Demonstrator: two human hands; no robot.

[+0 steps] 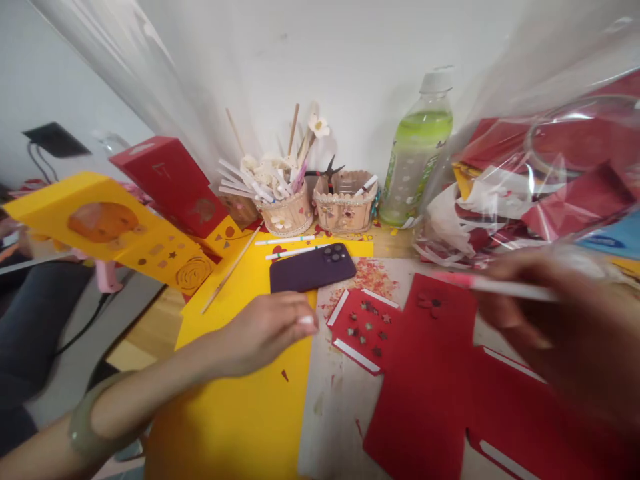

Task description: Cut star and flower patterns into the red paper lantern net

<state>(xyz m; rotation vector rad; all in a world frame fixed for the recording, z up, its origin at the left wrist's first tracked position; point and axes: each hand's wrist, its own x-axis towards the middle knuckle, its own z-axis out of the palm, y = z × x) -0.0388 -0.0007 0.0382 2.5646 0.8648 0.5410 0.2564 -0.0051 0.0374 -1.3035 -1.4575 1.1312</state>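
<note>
While the right hand [550, 333] grasps a slim pink-and-white pen [495, 285], the left [275, 327] curls over yellow paper [245, 413]; whether it grips anything, I cannot tell. Between them, nearer the right, lies red cut card [425, 373], its central strip running away from the wearer.

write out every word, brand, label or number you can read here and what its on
No text reads clearly.
Green drink bottle: dark marks on its side, too blurred to read.
Blue packet: pale lettering on a darker patch, too blurred to read.
Red box: small mark near its top, unclear whether it is a character.
Pen-like tool in the right hand: no lettering can be made out.
</note>
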